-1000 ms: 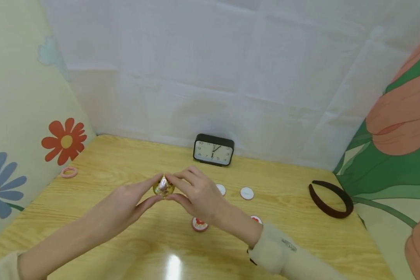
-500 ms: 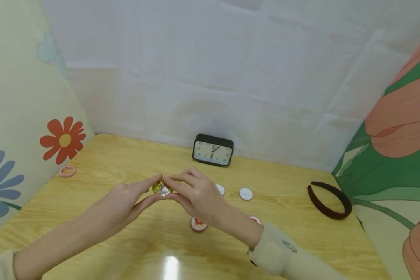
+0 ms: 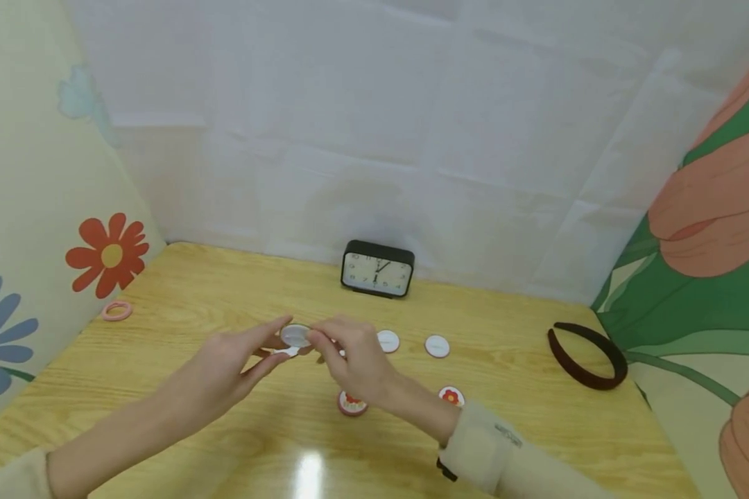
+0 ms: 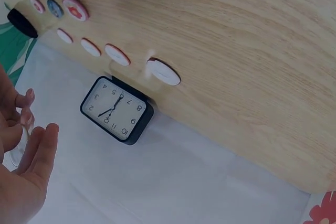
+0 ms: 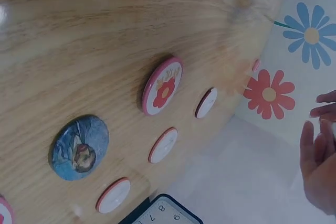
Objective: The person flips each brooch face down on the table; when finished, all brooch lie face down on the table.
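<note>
Above the table, a small round hinged compact mirror (image 3: 295,335) stands opened between both hands, its greyish disc tilted up. My left hand (image 3: 227,357) holds its left side between thumb and fingers. The right hand (image 3: 358,360) pinches the right edge of the raised disc. A brighter lower part shows beneath that disc, partly hidden by fingers. In the left wrist view, only a slice of the clear-looking round face (image 4: 19,153) appears behind the fingers. Both hands sit at the far right of the right wrist view, where the mirror is hard to make out.
A black clock (image 3: 377,269) stands at the back wall. Several round discs lie on the table, including a white one (image 3: 437,346), red-flower ones (image 3: 451,396) and a blue pictured one (image 5: 80,148). A dark headband (image 3: 589,355) lies right, a pink ring (image 3: 117,310) left.
The shiny gold-looking round piece held edge to edge between both hands has been opened into two parts. My right hand has turned and shifted slightly, with its thumb now at the disc's edge.
</note>
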A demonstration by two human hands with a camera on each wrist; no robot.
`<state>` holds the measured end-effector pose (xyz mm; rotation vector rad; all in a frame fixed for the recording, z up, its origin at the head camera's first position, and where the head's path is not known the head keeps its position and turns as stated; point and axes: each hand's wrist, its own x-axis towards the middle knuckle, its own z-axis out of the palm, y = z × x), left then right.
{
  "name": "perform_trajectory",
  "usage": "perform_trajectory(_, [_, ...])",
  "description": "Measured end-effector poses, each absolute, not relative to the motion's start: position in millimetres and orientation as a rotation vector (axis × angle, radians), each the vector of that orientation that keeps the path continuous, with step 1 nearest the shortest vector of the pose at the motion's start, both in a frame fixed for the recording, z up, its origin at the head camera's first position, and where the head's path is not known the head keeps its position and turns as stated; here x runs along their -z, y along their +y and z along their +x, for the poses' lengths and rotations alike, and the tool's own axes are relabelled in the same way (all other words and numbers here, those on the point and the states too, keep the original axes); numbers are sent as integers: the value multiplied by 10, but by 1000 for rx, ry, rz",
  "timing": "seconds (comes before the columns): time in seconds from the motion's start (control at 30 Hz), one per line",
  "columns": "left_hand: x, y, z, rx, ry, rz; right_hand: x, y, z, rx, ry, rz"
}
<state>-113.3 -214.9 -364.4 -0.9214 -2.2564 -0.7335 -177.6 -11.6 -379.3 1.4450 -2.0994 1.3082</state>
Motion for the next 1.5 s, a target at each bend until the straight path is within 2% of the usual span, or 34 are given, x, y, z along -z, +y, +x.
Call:
perform_trajectory(0.17, [3749, -2141, -1142, 723, -2224, -918, 3873, -163, -1732, -1560, -2244, 1384])
perform_trajectory(0.37, [3778, -2138, -1142, 723, -2283, -894, 3925, -182, -1727, -1541, -2366, 1326])
perform_trajectory(0.57, [3806, -2158, -1140, 651, -2289, -856, 3979, -183, -1716, -1567, -2430, 1393])
perform_trajectory(1.0, [3868, -2192, -1113, 768, -2433, -744, 4028, -118, -1707, -1041, -2332, 1570])
perform_trajectory(1.17, [3863, -2179, -1132, 844, -2511, -788, 4065, -84, -1723, -928, -2267, 1594])
perform_trajectory(1.5, [3995, -2175, -1155, 677, -2522, -807, 4222, -81, -1776, -618, -2234, 1595])
